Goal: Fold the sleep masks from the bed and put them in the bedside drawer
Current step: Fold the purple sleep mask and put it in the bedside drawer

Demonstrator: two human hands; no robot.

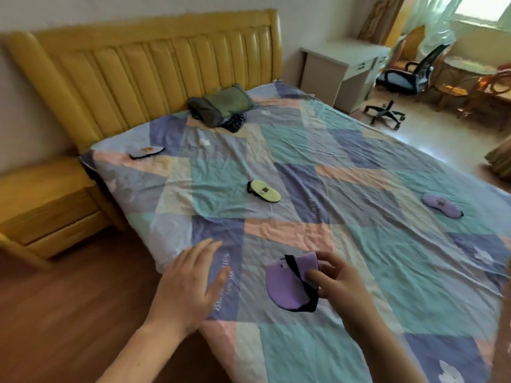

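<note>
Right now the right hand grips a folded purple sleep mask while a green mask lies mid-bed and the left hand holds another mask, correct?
Not quite. In the head view the left hand is empty, fingers spread. The right hand does grip the folded purple sleep mask, and the green mask lies mid-bed.
</note>
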